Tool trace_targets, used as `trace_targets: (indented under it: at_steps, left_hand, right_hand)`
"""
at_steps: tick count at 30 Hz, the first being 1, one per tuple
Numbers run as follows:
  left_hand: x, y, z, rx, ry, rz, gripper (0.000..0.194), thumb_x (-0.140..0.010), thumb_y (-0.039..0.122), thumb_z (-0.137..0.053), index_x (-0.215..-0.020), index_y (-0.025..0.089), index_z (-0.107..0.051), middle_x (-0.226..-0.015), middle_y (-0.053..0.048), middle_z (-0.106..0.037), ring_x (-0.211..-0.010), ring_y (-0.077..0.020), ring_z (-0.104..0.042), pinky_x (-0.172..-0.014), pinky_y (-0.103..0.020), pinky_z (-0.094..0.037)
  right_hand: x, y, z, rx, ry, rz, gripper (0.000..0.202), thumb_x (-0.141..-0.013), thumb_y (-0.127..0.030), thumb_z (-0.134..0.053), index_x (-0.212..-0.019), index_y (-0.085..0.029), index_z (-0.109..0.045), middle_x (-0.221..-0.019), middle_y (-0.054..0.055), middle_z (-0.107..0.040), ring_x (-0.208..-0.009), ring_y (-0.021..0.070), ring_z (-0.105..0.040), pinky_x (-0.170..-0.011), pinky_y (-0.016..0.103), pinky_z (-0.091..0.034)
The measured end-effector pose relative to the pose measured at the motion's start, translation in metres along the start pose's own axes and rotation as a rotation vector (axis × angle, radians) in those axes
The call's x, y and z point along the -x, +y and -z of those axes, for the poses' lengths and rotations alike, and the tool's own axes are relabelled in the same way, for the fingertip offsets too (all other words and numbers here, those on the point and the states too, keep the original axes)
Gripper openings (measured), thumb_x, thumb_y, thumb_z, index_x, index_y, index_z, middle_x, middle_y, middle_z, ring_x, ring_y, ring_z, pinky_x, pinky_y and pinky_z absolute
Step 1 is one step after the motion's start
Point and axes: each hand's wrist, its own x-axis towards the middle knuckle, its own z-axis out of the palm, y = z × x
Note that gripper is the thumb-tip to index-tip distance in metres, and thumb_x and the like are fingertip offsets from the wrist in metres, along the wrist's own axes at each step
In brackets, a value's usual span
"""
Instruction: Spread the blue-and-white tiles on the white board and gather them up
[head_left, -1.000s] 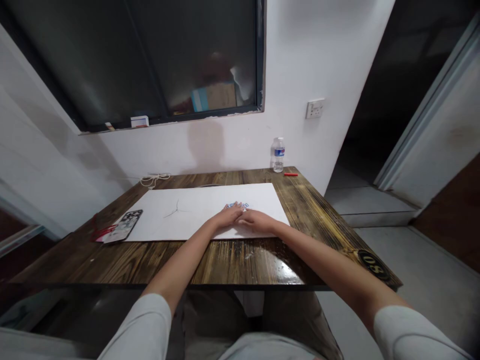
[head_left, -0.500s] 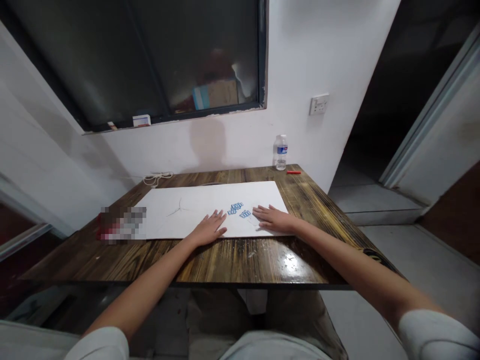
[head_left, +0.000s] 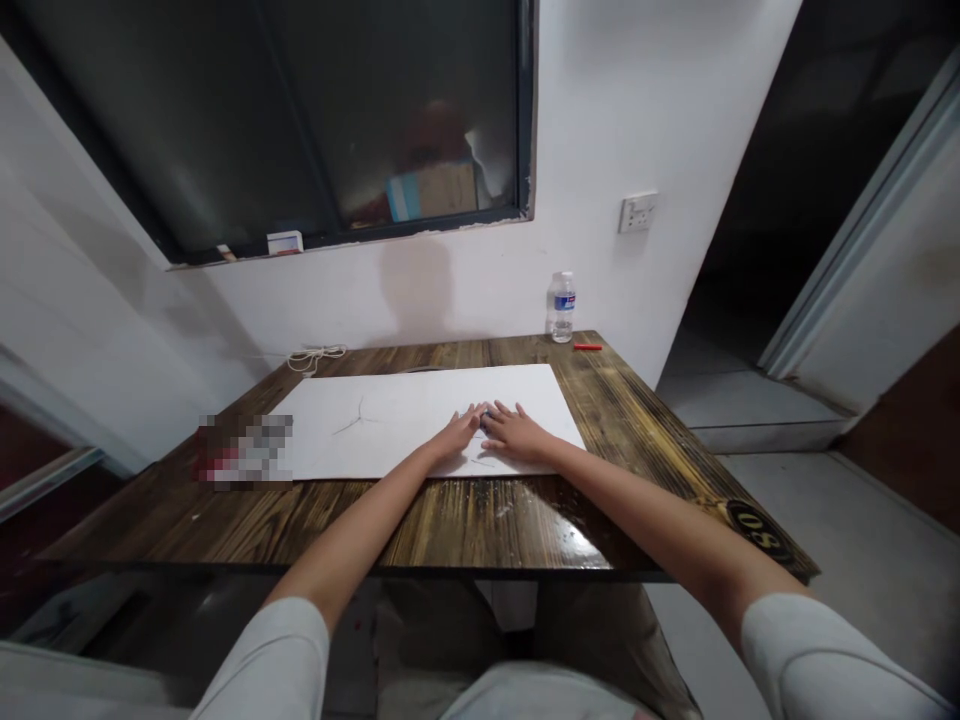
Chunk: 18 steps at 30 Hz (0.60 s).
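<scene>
A white board or sheet (head_left: 405, 400) lies across the table, with thin dark lines drawn on its left part. My left hand (head_left: 454, 437) rests low over its right half, fingers stretched forward. Close beside it, my right hand (head_left: 516, 434) lies with fingers spread, its fingertips almost meeting the left ones. Between the two sets of fingers a little of the blue-and-white small pieces (head_left: 486, 418) shows; the rest of them are covered. Neither hand is closed round anything that I can see.
The dark wooden table (head_left: 450, 520) stands against a wall. Toward its back right are a clear plastic bottle (head_left: 562, 308) and a red pen-like stick (head_left: 587, 347). A white cable (head_left: 315, 354) lies back left. A blurred-out item (head_left: 244, 450) sits at the board's left end.
Both hands have come together, the left moving right and the right moving left. The blue-and-white pieces, spread in two groups before, are now mostly hidden between and under the fingers.
</scene>
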Motion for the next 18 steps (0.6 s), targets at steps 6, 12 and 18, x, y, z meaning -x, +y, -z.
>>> trace_targets:
  at_steps: [6,12,18]
  left_hand:
    - [0.054,0.000,-0.001,-0.275,-0.079,-0.117,0.059,-0.093,0.061,-0.018,-0.146,0.036,-0.028,-0.157,-0.003,-0.017,-0.145,-0.0273,-0.009,-0.111,-0.058,-0.009]
    - [0.052,-0.022,0.007,-0.352,-0.031,0.115,0.067,-0.093,0.061,-0.018,-0.149,0.025,-0.024,-0.157,-0.011,-0.016,-0.144,-0.0320,-0.011,-0.110,-0.057,-0.015]
    - [0.003,-0.011,0.006,-0.104,-0.036,0.126,0.065,-0.094,0.051,0.002,-0.150,0.024,-0.019,-0.156,-0.008,-0.020,-0.145,-0.0256,-0.006,-0.113,-0.055,-0.005]
  right_hand:
    - [0.025,0.041,0.009,-0.028,-0.034,-0.042,0.063,-0.094,-0.056,-0.034,-0.148,-0.025,-0.028,-0.154,0.012,-0.024,-0.142,0.0339,-0.019,-0.107,0.066,-0.013]
    - [0.045,0.023,0.008,-0.105,-0.101,0.146,0.063,-0.093,-0.057,-0.037,-0.148,-0.027,-0.027,-0.155,0.010,-0.021,-0.143,0.0321,-0.015,-0.110,0.060,-0.015]
    - [0.018,-0.018,-0.005,-0.113,-0.074,0.241,0.073,-0.092,-0.058,-0.038,-0.150,-0.017,-0.021,-0.154,0.018,-0.017,-0.143,0.0308,-0.016,-0.113,0.056,-0.014]
